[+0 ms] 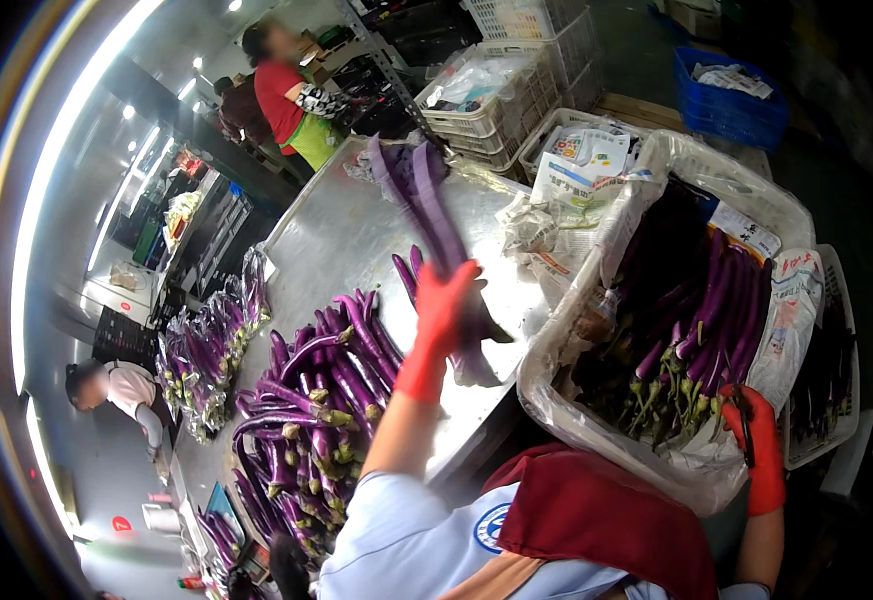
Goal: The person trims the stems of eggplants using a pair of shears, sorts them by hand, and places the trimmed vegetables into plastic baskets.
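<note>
My left hand [444, 315], in a red glove, is shut on long purple eggplants [425, 195] above a metal table [331, 240]. Motion blurs them, so their number is unclear. Just left of that hand, a large pile of loose eggplants [316, 420] lies on the metal, many with green caps. Over the near right side of a plastic-lined crate [556, 397], my right hand [755, 442], also red-gloved, grips a slim dark hand tool [744, 427] of unclear kind. Stemmed eggplants [721, 315] fill part of the crate beside it.
Bagged eggplants [215, 337] lie along the table's far left edge. Crumpled newspaper [556, 217] sits against the crate. White crates [489, 97] and a blue crate [733, 97] stand behind. Two people, one in a red top [279, 90] and one in a pale top [129, 394], are nearby.
</note>
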Available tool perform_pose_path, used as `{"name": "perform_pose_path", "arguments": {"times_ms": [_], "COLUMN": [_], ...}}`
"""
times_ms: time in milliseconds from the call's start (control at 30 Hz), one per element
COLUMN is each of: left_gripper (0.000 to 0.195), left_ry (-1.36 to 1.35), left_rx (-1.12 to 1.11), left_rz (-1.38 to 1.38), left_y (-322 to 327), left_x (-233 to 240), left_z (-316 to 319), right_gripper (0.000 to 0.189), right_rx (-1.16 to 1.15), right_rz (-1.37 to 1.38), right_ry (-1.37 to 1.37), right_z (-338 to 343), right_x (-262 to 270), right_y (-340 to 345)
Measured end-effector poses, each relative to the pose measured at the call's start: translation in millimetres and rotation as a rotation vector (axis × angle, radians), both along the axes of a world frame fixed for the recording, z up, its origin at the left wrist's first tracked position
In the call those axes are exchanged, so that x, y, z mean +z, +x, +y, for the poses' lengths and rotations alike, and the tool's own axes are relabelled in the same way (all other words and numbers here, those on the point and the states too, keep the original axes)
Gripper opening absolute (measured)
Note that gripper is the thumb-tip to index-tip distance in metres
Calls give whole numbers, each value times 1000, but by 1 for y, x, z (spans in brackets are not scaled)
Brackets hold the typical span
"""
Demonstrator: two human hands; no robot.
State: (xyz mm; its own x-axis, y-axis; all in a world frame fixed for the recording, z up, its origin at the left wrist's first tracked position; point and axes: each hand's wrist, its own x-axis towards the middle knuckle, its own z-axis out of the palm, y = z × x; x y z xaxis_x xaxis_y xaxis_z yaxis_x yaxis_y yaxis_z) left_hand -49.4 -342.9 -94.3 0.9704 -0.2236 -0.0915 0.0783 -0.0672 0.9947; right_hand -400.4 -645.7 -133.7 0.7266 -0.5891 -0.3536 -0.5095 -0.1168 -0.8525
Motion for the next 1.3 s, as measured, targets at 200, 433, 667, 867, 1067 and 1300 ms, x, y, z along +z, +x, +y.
{"name": "perform_pose_path", "arguments": {"times_ms": [200, 433, 667, 867, 1067, 1300], "left_gripper": [109, 70, 42, 51, 43, 67], "left_ry": [519, 1366, 1340, 1466, 952, -171], "left_rx": [418, 88, 127, -56, 210, 19], "left_rz": [76, -2, -414, -213, -159, -229], "left_y": [31, 4, 22, 34, 26, -6], "left_x": [-78, -93, -93, -112, -82, -43], "left_z": [135, 100, 77, 47, 31, -7], "right_gripper": [29, 32, 37, 37, 36, 28], "right_rx": [-151, -191, -199, -169, -224, -262], "right_rz": [-154, -149, -211, -263, -235, -185], "right_ry": [76, 64, 33, 193, 128, 100], "right_z": [-7, -16, -23, -31, 5, 48], "right_x": [-20, -55, -82, -109, -47, 15], "right_y": [-1, -10, -22, -32, -3, 39]}}
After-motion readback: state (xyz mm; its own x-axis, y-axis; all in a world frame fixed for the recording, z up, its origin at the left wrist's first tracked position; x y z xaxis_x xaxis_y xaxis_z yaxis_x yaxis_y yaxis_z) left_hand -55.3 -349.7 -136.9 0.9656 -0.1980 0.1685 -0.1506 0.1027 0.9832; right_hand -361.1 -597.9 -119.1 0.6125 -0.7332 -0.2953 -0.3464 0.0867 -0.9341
